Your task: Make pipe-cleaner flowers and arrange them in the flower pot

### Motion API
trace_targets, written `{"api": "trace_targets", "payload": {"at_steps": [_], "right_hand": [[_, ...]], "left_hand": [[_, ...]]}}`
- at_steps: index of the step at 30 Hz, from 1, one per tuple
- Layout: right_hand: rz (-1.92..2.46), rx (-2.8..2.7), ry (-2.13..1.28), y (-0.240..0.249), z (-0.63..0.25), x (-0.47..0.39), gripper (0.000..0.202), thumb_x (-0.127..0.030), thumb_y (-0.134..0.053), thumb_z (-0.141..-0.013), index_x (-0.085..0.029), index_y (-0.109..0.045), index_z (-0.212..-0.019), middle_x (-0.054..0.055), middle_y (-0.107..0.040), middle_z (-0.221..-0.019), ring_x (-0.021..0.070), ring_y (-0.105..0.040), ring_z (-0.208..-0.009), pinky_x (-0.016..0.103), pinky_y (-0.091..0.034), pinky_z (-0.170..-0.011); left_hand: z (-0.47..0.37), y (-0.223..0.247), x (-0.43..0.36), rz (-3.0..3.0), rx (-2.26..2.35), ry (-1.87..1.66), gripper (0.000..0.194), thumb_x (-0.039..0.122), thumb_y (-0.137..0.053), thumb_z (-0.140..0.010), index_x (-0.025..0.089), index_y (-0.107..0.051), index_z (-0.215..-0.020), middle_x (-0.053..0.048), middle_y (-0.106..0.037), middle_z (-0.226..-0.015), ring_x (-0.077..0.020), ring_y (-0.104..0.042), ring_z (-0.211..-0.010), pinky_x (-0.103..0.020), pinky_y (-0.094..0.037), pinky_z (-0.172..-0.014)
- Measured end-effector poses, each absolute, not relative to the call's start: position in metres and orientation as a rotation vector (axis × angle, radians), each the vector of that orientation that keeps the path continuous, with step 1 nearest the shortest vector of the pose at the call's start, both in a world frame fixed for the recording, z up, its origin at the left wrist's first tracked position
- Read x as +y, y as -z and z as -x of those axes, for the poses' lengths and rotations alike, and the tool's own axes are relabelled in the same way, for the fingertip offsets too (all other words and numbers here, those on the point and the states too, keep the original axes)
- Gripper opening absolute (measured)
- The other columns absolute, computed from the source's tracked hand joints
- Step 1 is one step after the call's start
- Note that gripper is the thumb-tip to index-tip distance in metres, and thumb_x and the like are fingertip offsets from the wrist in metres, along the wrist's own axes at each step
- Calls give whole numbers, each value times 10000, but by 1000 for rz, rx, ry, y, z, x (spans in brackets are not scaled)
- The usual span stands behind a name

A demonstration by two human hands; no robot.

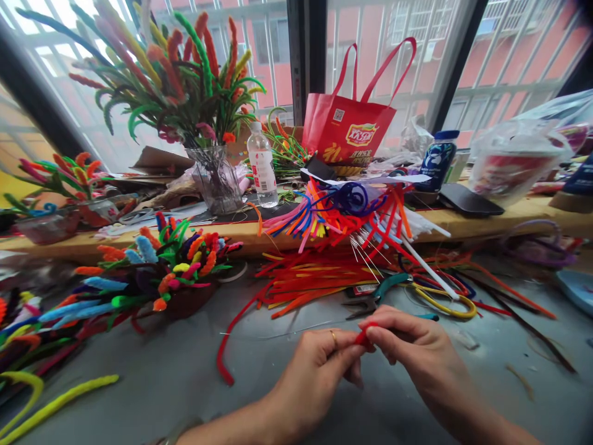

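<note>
Between the fingertips of both hands is a short red fuzzy pipe cleaner piece [365, 337], mostly covered by the fingers. My left hand [315, 368] wears a ring and pinches it from the left. From the right, my right hand [412, 346] pinches the same piece with thumb and forefinger. A thin wire [278, 334] stretches leftward from near my left hand over the grey table. Just beyond the hands lie pliers [377, 296] with teal handles. A loose red pipe cleaner [223, 355] curves on the table to the left of my hands.
Orange and red pipe cleaners [306, 281] lie in a heap behind the pliers. Bunches of colourful pipe cleaner stems [157, 266] fill the left side. On the wooden ledge [241, 241] stand a glass vase [215, 185], a water bottle [262, 167] and a red bag [347, 127].
</note>
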State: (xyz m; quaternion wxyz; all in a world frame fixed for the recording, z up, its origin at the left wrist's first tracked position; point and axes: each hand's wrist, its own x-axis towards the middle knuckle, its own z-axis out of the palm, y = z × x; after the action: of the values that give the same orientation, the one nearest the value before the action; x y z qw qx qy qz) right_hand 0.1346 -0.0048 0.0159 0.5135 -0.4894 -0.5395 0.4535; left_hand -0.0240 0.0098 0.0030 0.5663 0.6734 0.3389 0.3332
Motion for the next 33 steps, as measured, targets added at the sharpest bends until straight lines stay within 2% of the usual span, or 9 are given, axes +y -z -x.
{"api": "trace_targets", "payload": {"at_steps": [5,10,14,19,25,33], "right_hand": [[1220,-1285,-1066,-18,-132,-5,181,-340,-682,-709,-218,-684,-576,-16,-570,-557,95,-439,-490,200,-363,-454],[1253,-1152,-1155,-17,-133,0,158,-367,-721,-654,-211,-709,-632,-9,-610,-556,104,-461,-490,219,-387,-477],[1179,-1094,-1293,-9,-136,6,177,-339,-735,-657,-211,-743,-780,0,-654,-590,98,-481,-509,216,-375,-491],[1074,-1053,-1378,-5,-138,7,175,-348,-733,-669,-182,-736,-723,17,-651,-565,116,-516,-551,225,-351,-508],[1146,-1024,-1238,-11,-139,7,217,-376,-761,-623,-169,-706,-590,-19,-573,-514,76,-397,-481,213,-314,-470],[1199,-737,-1235,-8,-136,14,247,-343,-824,-506,-149,-711,-609,-17,-585,-517,69,-434,-452,213,-355,-457]], "left_hand": [[25,-3,7,-1777,815,-826,345,291,-424,-904,158,-605,-641,-8,-545,-665,-130,-511,-693,-234,-377,-680],[25,0,8,-1851,816,-794,202,277,-468,-885,175,-642,-880,-7,-527,-734,-127,-485,-699,-229,-368,-654],[22,7,12,-1505,760,-736,323,379,-412,-891,143,-610,-794,23,-467,-572,-102,-459,-547,-227,-381,-575],[20,11,15,-1239,640,-672,433,527,-498,-800,117,-598,-896,58,-424,-495,-92,-449,-442,-235,-402,-508],[19,11,13,-1260,733,-671,436,522,-503,-796,115,-606,-914,54,-428,-514,-86,-433,-449,-228,-375,-506],[22,14,13,-1670,983,-662,283,373,-390,-890,156,-565,-840,7,-493,-643,-132,-457,-607,-246,-344,-586]]}}
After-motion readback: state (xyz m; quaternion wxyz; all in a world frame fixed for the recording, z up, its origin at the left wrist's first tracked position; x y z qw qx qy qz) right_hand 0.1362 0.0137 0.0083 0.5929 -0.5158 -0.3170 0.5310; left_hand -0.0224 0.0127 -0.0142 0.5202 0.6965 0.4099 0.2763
